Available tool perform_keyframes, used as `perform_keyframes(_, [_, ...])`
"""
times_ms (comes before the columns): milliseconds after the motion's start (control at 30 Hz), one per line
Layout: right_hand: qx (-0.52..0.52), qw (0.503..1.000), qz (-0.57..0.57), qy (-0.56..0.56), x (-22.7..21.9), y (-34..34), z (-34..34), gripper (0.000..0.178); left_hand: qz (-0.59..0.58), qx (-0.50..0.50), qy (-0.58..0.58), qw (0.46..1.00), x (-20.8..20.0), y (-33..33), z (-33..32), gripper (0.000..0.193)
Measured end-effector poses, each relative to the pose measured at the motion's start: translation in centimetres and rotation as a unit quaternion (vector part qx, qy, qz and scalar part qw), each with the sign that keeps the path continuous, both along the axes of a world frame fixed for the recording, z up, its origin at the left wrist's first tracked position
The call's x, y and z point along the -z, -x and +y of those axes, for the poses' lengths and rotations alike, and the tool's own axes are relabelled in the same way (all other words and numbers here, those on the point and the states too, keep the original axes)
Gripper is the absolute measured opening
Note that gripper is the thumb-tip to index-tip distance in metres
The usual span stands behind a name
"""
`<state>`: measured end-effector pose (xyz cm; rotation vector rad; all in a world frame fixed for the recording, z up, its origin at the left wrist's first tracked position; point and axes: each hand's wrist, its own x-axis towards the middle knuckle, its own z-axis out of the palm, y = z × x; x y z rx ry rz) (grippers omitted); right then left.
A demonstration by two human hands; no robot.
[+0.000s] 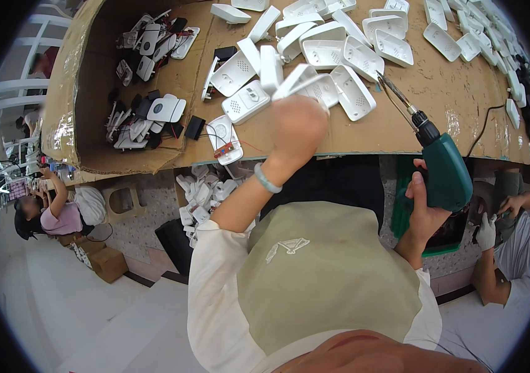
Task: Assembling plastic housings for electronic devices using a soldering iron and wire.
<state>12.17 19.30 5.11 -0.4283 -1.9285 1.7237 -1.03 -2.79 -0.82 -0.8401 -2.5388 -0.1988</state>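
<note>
A white plastic casing half (305, 84) is being gripped in the closed left hand (296, 127) above the cardboard-covered bench (451, 105), among loose white shells (352, 93). A green electric screwdriver (442, 168) is being clasped by the right hand (423, 211). The casing is judged light, rigid and smooth; its edges are best pinched.
</note>
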Motion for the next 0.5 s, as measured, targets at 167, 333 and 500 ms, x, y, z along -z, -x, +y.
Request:
perform_keyframes(167, [-0.020,1.000,0.014,0.006,0.3,0.2,0.5,0.035,0.002,-0.032,-0.048,0.998,-0.3,1.3,-0.1,0.009])
perform_keyframes(333, [-0.007,1.000,0.005,-0.016,0.2,0.4,0.1,0.029,0.012,0.061,-0.076,0.995,0.3,-3.2,-0.7,0.010])
perform_keyframes(500, [-0.044,0.999,0.004,-0.018,0.4,1.0,0.0,0.030,0.056,0.132,-0.165,0.976,-1.1,-3.5,-3.0,0.040])
